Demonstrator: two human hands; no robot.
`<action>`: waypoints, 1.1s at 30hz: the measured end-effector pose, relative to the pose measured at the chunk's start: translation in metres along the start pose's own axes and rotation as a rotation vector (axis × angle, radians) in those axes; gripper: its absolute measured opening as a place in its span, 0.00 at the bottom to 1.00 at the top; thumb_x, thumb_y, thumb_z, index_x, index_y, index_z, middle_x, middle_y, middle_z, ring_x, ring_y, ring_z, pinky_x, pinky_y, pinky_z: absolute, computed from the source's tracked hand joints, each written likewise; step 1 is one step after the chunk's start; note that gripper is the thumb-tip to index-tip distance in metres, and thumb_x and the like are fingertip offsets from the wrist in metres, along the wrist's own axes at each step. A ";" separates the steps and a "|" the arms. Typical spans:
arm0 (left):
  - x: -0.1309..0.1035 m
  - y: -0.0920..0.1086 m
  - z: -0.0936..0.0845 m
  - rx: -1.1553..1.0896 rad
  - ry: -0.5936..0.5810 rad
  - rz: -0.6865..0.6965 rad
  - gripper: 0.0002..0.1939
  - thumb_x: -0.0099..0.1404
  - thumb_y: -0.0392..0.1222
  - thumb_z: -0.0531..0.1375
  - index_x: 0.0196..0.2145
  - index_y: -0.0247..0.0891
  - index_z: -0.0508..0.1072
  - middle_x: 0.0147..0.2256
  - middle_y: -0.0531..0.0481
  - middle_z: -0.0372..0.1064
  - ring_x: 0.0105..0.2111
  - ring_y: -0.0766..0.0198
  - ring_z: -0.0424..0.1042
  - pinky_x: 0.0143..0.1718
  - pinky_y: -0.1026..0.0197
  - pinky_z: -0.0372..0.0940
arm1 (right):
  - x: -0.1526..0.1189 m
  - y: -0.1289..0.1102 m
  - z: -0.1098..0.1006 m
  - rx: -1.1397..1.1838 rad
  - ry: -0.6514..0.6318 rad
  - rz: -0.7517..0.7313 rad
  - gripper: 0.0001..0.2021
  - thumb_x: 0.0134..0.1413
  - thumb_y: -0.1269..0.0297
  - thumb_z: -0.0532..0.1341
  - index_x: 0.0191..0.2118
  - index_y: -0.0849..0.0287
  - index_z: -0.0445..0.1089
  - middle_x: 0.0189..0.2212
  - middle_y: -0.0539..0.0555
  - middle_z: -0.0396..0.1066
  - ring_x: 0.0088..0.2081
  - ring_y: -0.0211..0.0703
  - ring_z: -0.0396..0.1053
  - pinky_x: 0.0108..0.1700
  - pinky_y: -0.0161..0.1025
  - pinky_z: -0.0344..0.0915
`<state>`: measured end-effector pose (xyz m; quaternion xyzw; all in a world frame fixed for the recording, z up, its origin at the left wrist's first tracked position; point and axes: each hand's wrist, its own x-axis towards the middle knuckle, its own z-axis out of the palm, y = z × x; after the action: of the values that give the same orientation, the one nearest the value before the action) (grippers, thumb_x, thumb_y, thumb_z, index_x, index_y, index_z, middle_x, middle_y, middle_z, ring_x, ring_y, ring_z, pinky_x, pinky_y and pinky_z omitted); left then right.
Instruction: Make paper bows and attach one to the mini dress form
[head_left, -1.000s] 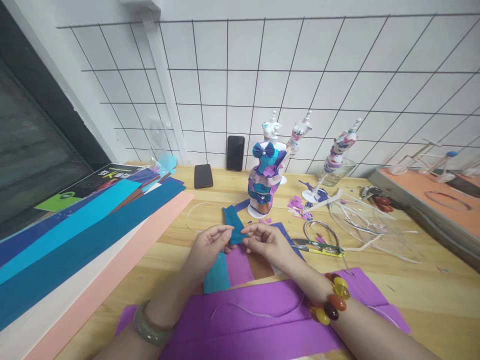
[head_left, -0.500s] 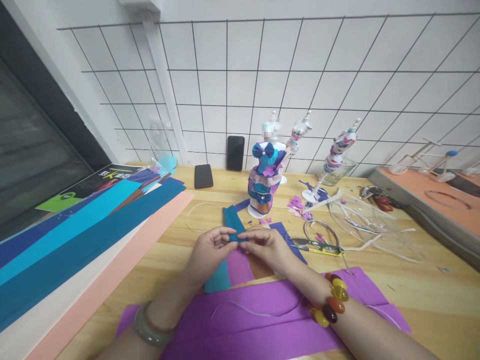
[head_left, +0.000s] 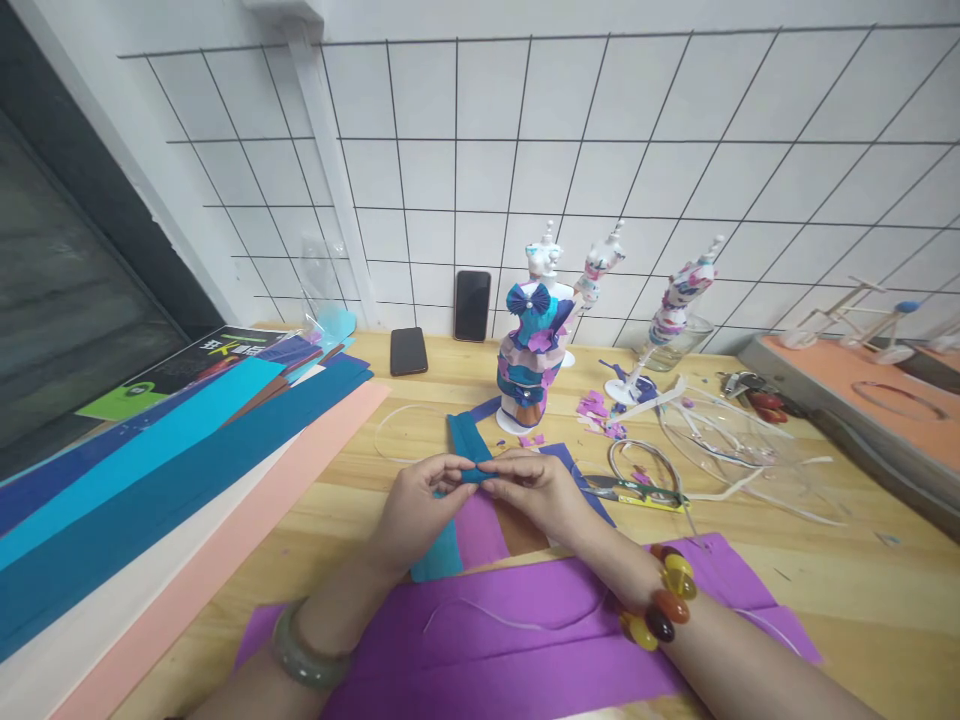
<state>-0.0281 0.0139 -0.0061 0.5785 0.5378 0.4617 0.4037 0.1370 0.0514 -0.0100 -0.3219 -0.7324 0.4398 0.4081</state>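
Both hands pinch the near end of a small teal crepe paper strip (head_left: 468,440). My left hand (head_left: 420,502) grips it from the left, thumb against fingertips, wearing a jade bangle further down the arm. Opposite it, my right hand (head_left: 541,492) pinches the same end, and the fingertips of both nearly meet. The strip's far part points away toward a small dress form (head_left: 531,360) covered in colored paper ruffles with a blue bow. Under the hands lie turquoise, magenta and brown paper pieces (head_left: 480,530). A large purple paper sheet (head_left: 510,640) spreads below my wrists.
Long paper strips (head_left: 187,470) in several colors lie at left. Two phones (head_left: 409,351) sit at the back, one leaning on the wall. Scissors (head_left: 637,492), wire coils, paper scraps and a glass jar (head_left: 682,345) are at right, beside a raised orange-topped board (head_left: 847,385).
My fingers have folded or gathered the near edge of the teal strip a little more, and my fingertips sit closer together. Everything else stays where it was.
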 end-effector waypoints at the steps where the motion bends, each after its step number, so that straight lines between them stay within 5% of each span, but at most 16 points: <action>1: 0.000 0.000 0.000 0.016 0.005 0.008 0.11 0.52 0.37 0.60 0.35 0.35 0.72 0.27 0.50 0.69 0.29 0.65 0.69 0.32 0.63 0.64 | 0.000 0.000 0.000 -0.020 -0.002 -0.010 0.09 0.47 0.67 0.62 0.38 0.56 0.74 0.31 0.54 0.73 0.32 0.42 0.69 0.36 0.39 0.65; 10: 0.000 -0.002 -0.002 0.036 0.041 0.017 0.11 0.51 0.37 0.60 0.35 0.36 0.72 0.28 0.49 0.70 0.30 0.64 0.69 0.33 0.63 0.64 | -0.002 0.002 -0.002 -0.147 -0.001 -0.130 0.09 0.50 0.66 0.60 0.38 0.56 0.74 0.31 0.55 0.73 0.32 0.41 0.69 0.35 0.38 0.66; 33: -0.002 0.009 -0.004 0.113 0.090 0.069 0.04 0.51 0.36 0.61 0.27 0.37 0.75 0.24 0.51 0.72 0.26 0.64 0.69 0.29 0.65 0.64 | -0.001 -0.001 -0.003 -0.182 0.004 -0.083 0.07 0.50 0.64 0.60 0.34 0.57 0.74 0.29 0.54 0.72 0.31 0.41 0.69 0.34 0.37 0.65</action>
<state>-0.0297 0.0109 0.0035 0.5974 0.5603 0.4696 0.3298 0.1397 0.0514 -0.0082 -0.3276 -0.7813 0.3536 0.3965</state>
